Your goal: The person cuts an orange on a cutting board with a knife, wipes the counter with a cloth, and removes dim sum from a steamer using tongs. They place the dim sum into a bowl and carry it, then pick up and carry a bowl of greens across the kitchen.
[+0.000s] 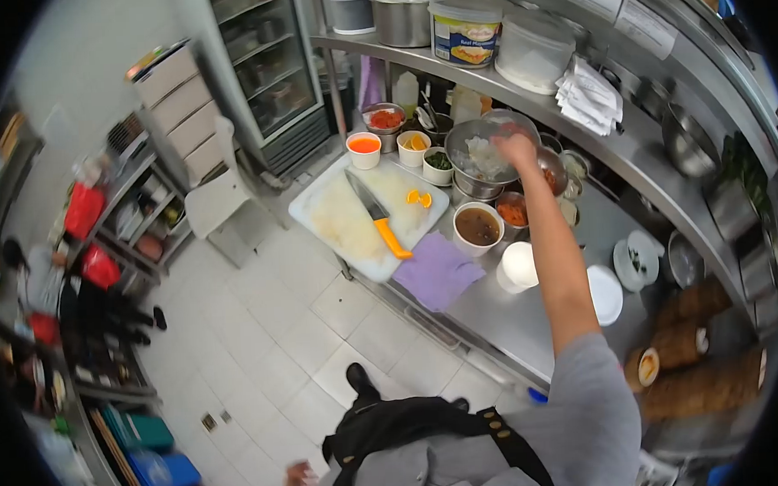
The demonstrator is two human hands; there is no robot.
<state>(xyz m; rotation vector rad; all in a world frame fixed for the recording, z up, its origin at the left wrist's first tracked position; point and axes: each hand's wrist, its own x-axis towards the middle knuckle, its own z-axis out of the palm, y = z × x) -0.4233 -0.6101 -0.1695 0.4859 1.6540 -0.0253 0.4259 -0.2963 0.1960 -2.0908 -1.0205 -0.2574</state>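
My right hand (515, 148) reaches over a metal bowl (471, 175) that holds translucent whitish pieces (487, 159). Its fingers are blurred and partly hidden, so whether they grip anything is unclear. Low in the picture, my left hand (298, 483) hangs by my body, away from the counter, smeared by motion. In front of the bowl stand a tub of brown liquid (478, 227) and a container of orange shreds (512, 210). A knife (382, 215) with an orange handle lies on the white cutting board (328, 233), with cut orange pieces (418, 198) to its right.
A purple cloth (438, 271) lies at the counter's front edge. Tubs of orange liquid (364, 148) and chopped greens (438, 164) line the board's back. Overhead, a metal shelf (521, 85) carries buckets. A white chair (218, 198) and another person (43, 280) are at left.
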